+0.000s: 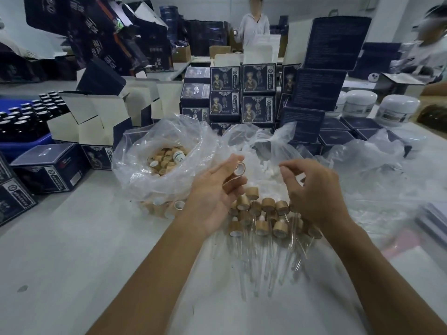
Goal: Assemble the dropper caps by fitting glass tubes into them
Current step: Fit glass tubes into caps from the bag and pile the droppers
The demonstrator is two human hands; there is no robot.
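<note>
Finished droppers (263,228) piled nearest; my left hand (215,197) pinches a bamboo cap (240,169), right hand (314,189) curled (contents unclear); bagged caps (167,158) remain.

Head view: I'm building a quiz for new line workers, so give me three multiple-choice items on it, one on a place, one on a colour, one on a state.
1. Where do the finished caps with tubes lie?
A. on the table under the hands
B. in the blue crate
C. on the stacked boxes

2. What colour is the crate holding the dark bottles?
A. red
B. blue
C. green

3. What is the left hand doing?
A. lying flat on the table
B. holding a cap
C. pulling a bag open

Answers:
1 A, the finished caps lie in a pile on the table with their glass tubes pointing towards the camera.
2 B, the crate at far left is blue.
3 B, the left hand holds a cap at its fingertips, open end towards the camera.
</note>
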